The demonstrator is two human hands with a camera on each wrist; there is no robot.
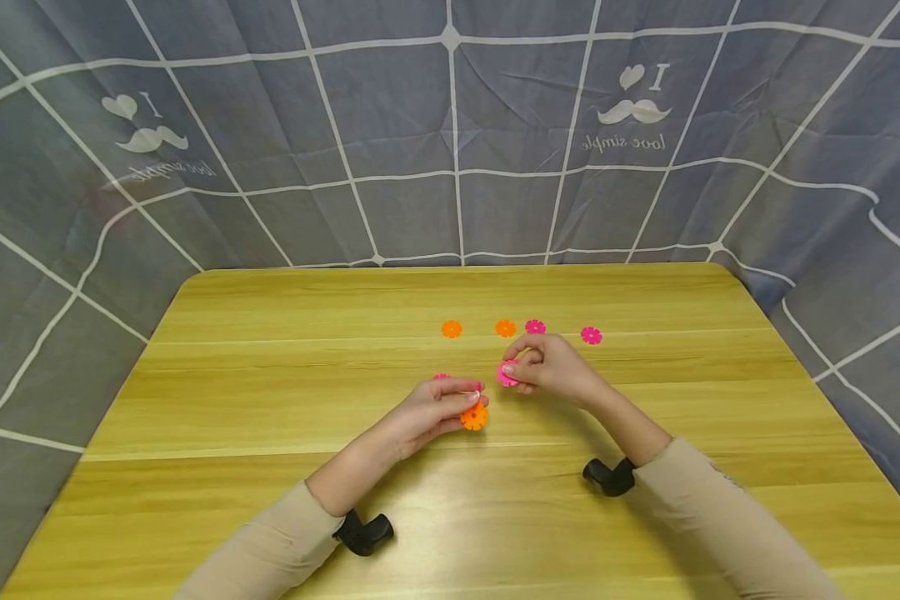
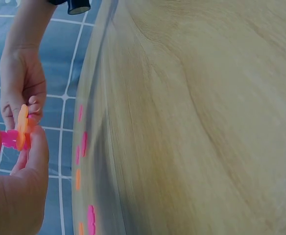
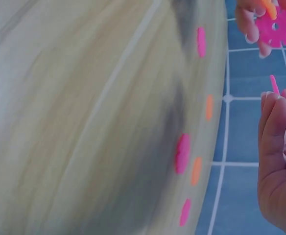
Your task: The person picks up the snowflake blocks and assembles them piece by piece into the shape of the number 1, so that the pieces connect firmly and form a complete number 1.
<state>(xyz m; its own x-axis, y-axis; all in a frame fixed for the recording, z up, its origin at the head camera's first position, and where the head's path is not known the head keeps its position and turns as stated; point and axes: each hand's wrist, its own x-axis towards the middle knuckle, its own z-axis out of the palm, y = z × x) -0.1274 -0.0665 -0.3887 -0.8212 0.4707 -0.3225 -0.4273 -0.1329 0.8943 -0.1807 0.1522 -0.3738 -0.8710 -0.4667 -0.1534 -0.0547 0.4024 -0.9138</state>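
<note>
My left hand (image 1: 431, 408) pinches a notched orange plastic disc (image 1: 473, 416) between thumb and fingers. A pink disc (image 3: 275, 27) is slotted crosswise against it, as both wrist views show; from the head most of that pink one is hidden by the fingers. To the right and slightly farther off, my right hand (image 1: 557, 367) pinches a single pink notched disc (image 1: 506, 373) by its edge. That disc appears nearly edge-on in the right wrist view. A small gap separates the two hands, both raised over the wooden table (image 1: 270, 392).
Beyond the hands lie two orange discs, a left one (image 1: 452, 329) and a right one (image 1: 506, 328). Pink discs lie near them, one (image 1: 535, 326) behind the right hand and another (image 1: 591, 335) farther right. One more pink disc (image 1: 441, 377) peeks out behind the left hand. A grey checked curtain (image 1: 405, 108) surrounds the table.
</note>
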